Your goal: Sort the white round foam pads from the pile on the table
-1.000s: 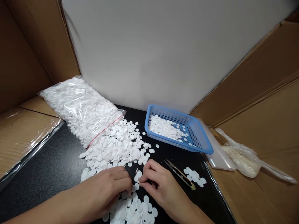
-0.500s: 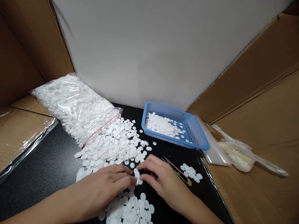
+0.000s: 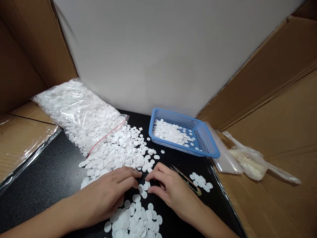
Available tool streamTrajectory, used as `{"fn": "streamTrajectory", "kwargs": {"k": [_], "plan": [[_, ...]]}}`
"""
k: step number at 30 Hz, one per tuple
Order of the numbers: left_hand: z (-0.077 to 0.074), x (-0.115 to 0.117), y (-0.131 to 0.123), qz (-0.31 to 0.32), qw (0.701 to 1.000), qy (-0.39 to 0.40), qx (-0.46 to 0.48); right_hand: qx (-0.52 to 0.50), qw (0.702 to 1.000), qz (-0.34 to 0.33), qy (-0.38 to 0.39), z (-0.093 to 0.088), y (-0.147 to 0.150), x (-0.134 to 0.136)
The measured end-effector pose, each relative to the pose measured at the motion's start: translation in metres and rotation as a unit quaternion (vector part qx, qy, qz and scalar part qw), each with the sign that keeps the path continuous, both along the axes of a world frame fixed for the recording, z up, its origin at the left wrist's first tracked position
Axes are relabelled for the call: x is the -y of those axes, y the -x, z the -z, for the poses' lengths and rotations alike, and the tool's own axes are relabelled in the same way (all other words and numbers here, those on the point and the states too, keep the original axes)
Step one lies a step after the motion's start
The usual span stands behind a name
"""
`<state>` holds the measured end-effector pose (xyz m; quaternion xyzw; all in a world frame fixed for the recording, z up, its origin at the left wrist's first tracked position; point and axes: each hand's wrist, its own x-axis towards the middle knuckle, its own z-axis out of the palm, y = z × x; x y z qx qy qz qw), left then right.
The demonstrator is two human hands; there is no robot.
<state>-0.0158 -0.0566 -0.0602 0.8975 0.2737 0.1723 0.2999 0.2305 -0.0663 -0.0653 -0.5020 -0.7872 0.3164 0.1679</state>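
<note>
Thin white discs lie loose below my hands, and a larger heap of them spreads out beyond. My left hand is palm down among the discs, its fingers loosely bent and apart, holding nothing visible. Facing it, my right hand has its thumb and forefinger parted around a few small discs on the black tabletop. Whether its fingertips touch those discs, I cannot tell. Part of the left palm's underside is hidden.
A clear bag full of discs spills at its red-edged mouth. The blue basket holds more discs. Thread snips and a small disc pile lie right of my right hand. Flat plastic bags and a knotted bag rest on cardboard.
My left hand has drawn back slightly to the left, widening the gap between the hands. The few discs between my fingertips have spread apart. The view has shifted slightly.
</note>
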Motion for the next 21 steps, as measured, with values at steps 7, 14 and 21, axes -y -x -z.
{"fn": "streamTrajectory", "kwargs": {"k": [7,14,21], "plan": [[0.003,0.001,-0.004,0.004,0.999,-0.001,-0.045,0.01,0.996,-0.049,-0.071,0.001,0.005,0.006],[-0.009,0.0,0.001,0.01,0.993,0.11,-0.039,-0.066,0.996,-0.031,-0.06,0.001,-0.003,0.003],[-0.006,-0.002,0.002,-0.037,0.993,0.114,-0.01,-0.008,0.991,0.025,-0.131,0.019,0.003,-0.005]]}}
